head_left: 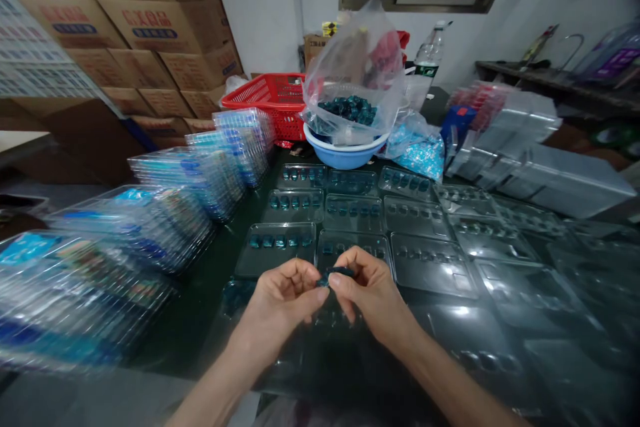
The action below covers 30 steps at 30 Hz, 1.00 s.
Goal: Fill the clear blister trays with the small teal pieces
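My left hand (287, 293) and my right hand (370, 290) meet over the trays, fingertips closed in a pinch on a small dark teal piece (342, 271). Its exact kind is too small and too covered by fingers to make out. Just beyond lies a clear plastic tray (353, 240), partly hidden by my right hand. Left of it, another clear tray (280, 260) carries a row of teal pieces (280, 241) in its hollows. Rows of similar trays extend away and to the right, several with teal pieces, others showing bare hollows.
Stacks of filled clear packs (135, 227) line the left side. Behind the trays stand a blue basin (345, 157) with a plastic bag of teal pieces, a red basket (287, 97) and a bag of small blue packets (417, 150). Stacked clear trays (560, 173) sit at right.
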{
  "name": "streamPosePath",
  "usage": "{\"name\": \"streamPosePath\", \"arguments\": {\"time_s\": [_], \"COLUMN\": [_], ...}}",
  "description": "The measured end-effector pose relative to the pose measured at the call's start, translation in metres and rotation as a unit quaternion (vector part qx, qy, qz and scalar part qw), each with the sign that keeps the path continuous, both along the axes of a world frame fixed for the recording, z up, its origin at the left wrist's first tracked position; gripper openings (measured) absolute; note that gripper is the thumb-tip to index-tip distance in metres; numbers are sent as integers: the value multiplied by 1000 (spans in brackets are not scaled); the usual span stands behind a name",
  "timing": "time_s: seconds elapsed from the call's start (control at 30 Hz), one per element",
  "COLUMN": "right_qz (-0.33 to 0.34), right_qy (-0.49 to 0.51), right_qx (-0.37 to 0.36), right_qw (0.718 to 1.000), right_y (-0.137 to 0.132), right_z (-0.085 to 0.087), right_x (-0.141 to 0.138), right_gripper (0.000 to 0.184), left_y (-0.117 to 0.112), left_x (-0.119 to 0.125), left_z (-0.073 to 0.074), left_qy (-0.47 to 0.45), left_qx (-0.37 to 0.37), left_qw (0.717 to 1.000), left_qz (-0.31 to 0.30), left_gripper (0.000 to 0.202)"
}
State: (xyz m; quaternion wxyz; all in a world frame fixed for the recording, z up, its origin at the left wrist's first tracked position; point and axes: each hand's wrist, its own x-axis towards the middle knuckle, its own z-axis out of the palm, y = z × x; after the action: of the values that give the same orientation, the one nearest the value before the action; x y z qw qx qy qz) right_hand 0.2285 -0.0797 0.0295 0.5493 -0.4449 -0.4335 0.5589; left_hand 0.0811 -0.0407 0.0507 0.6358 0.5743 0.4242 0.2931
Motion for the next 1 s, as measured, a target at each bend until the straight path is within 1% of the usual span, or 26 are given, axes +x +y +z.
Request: {"name": "streamPosePath", "arguments": {"time_s": [0.07, 0.17, 0.23, 0.27, 0.3, 0.37, 0.43, 0.47, 0.5, 0.53, 0.63, 0.67, 0.7, 0.77, 0.83, 0.93, 1.0], "right_qz": [-9, -24, -41, -52, -62, -72, -74, -77, -85, -95, -132, -140, -146, -144, -135, -111, -96], "right_qy": [1, 0, -3, -6, -10, -18, -21, -21, -23, -27, -44, -47, -47, -37, -9, 96, 187], "right_qx": [2, -2, -5, -5, -6, -9, -8, -4, 2, 7, 18, 19, 20, 20, 13, -17, -46], "right_qw": [1000, 1000, 999, 999, 998, 997, 997, 997, 996, 995, 990, 989, 988, 989, 991, 989, 977], "right_y": [-2, -3, -4, -5, -6, -8, -9, -10, -10, -11, -11, -11, -12, -14, -17, -19, -19], "right_z": [-1, -1, 1, 3, 5, 7, 8, 8, 7, 6, 4, 4, 5, 6, 7, 7, 8], "right_x": [0, 1, 3, 3, 4, 5, 5, 5, 4, 4, 5, 6, 6, 7, 5, 3, 12], "right_gripper": [12, 14, 13, 13, 12, 12, 12, 12, 12, 12, 11, 11, 12, 13, 14, 16, 16], "left_y": [-2, -5, -5, -5, -4, -1, 0, 0, -1, -2, -9, -11, -13, -15, -14, -13, -14], "left_x": [4, 10, 14, 15, 16, 17, 18, 18, 19, 20, 25, 26, 27, 29, 31, 31, 30], "left_z": [2, 9, 13, 13, 13, 10, 5, 3, 1, 0, -2, -2, -3, -4, -5, -3, -2], "left_qy": [19, 62, 88, 89, 80, 44, 10, 2, -2, -3, 8, 6, -4, -42, -78, -101, -122], "left_qx": [38, 134, 168, 162, 137, 45, -59, -93, -105, -94, -10, 7, 8, -31, -74, -112, -136], "left_qw": [999, 989, 982, 983, 987, 997, 996, 994, 993, 994, 1000, 1000, 1000, 999, 994, 988, 980], "left_qz": [-7, 2, 10, 8, -2, -33, -59, -63, -59, -49, -6, 6, 14, 14, -4, -46, -74], "left_gripper": [10, 12, 12, 11, 11, 13, 17, 20, 21, 22, 19, 18, 17, 17, 17, 15, 13]}}
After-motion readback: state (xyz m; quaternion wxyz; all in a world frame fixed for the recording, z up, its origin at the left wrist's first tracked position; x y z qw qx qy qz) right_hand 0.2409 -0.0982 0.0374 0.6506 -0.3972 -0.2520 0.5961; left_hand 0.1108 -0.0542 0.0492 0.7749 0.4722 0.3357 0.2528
